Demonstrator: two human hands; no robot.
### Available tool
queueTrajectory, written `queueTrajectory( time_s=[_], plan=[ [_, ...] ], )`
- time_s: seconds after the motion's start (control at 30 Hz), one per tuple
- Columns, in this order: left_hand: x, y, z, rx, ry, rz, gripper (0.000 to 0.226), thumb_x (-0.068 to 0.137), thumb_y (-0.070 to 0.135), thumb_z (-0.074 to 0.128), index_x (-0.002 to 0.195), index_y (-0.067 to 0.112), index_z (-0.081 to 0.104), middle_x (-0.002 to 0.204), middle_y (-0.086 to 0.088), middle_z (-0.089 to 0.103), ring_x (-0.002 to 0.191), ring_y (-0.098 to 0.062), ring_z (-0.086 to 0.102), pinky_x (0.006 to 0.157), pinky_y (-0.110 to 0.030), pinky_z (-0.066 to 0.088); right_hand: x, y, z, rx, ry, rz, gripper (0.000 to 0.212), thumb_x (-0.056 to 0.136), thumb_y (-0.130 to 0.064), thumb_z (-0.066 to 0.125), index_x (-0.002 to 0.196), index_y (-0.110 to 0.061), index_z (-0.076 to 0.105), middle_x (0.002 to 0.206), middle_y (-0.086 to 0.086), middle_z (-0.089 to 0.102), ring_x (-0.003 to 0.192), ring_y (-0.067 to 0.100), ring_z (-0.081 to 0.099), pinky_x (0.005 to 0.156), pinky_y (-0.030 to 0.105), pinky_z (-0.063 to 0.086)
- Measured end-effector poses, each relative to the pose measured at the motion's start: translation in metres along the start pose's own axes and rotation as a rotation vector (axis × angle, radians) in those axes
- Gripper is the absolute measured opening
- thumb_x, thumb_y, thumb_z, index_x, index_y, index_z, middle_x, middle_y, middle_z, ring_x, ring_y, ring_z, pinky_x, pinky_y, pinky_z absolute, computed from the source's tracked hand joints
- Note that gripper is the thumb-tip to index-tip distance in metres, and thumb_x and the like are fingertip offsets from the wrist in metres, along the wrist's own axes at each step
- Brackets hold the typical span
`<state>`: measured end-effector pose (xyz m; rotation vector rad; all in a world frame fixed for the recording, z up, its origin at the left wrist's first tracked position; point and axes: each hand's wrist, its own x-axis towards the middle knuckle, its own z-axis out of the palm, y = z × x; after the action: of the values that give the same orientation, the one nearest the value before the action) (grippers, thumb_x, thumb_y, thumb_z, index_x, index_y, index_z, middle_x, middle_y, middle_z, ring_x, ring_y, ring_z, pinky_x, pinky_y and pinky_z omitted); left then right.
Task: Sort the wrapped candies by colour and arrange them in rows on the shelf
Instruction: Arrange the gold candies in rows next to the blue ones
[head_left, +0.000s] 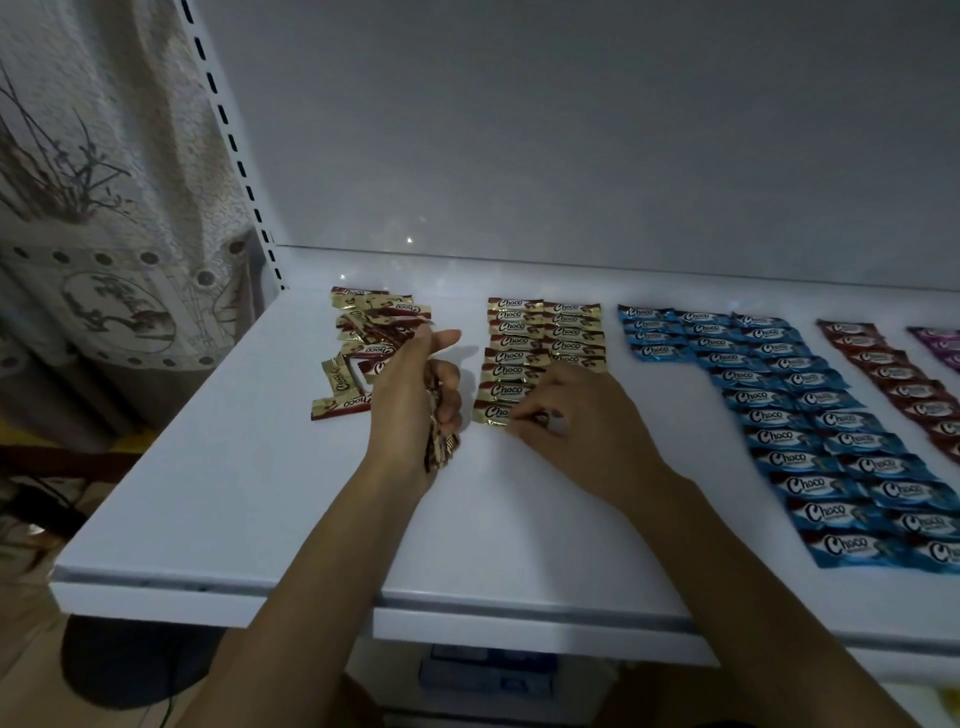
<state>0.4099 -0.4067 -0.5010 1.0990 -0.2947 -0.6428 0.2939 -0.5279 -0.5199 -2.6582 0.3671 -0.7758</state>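
Head view, frame centre: my left hand (410, 395) clutches a gold candy bundle (442, 448); my right hand (582, 423) pinches one placed candy (493, 413).

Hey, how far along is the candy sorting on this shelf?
Done: blue rows, a red row and purple candies lie sorted. In hand: the left hand grips a gold bunch; the right hand pinches a gold candy at the gold rows. Left: the loose gold pile.

Flat white shelf (234, 493): loose gold-wrapped candy heap (374, 322), 2 gold columns (540, 332), 3 blue columns (810, 431), red column (904, 384), purple candies (940, 343).
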Motion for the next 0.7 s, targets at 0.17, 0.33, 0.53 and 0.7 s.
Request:
queueTrajectory(
  time_s=[0.17, 0.33, 0.53, 0.7],
  plan=[
    [-0.001, 0.0, 0.001, 0.0, -0.043, 0.007, 0.036, 0.101, 0.039, 0.04, 0.106, 0.013, 0.064, 0.06, 0.003, 0.047, 0.038, -0.008, 0.032, 0.037, -0.016, 0.025, -0.001, 0.002, 0.0, -0.028, 0.019, 0.044, 0.016, 0.081, -0.035, 0.072, 0.089, -0.022, 0.075, 0.086, -0.005, 0.06, 0.072, 0.006, 0.049, 0.065, 0.024, 0.036],
    [0.001, 0.002, 0.002, -0.242, -0.132, -0.11, 0.047, 0.097, 0.052, 0.038, 0.113, 0.015, 0.063, 0.069, 0.003, 0.044, 0.047, -0.008, 0.036, 0.045, -0.019, 0.03, 0.002, -0.024, -0.003, 0.134, 0.16, 0.026, 0.039, 0.075, -0.061, 0.059, 0.086, -0.023, 0.064, 0.071, -0.015, 0.054, 0.062, -0.002, 0.048, 0.054, 0.014, 0.036],
    [0.003, 0.006, 0.0, -0.425, -0.179, -0.19, 0.059, 0.093, 0.059, 0.04, 0.125, 0.014, 0.061, 0.079, -0.001, 0.054, 0.065, -0.014, 0.051, 0.07, -0.03, 0.045, 0.008, -0.048, 0.014, 0.057, 0.043, -0.064, 0.046, 0.083, -0.049, 0.055, 0.121, -0.022, 0.054, 0.092, -0.005, 0.07, 0.07, 0.014, 0.064, 0.062, 0.031, 0.053],
    [0.0, 0.01, 0.006, -0.481, -0.213, -0.19, 0.047, 0.084, 0.047, 0.053, 0.115, 0.013, 0.065, 0.107, -0.011, 0.064, 0.098, -0.022, 0.063, 0.09, -0.036, 0.049, 0.012, -0.047, 0.018, -0.02, 0.167, -0.139, 0.037, 0.093, -0.036, 0.049, 0.122, -0.016, 0.057, 0.086, 0.001, 0.07, 0.064, 0.017, 0.065, 0.053, 0.028, 0.051]
  ],
)
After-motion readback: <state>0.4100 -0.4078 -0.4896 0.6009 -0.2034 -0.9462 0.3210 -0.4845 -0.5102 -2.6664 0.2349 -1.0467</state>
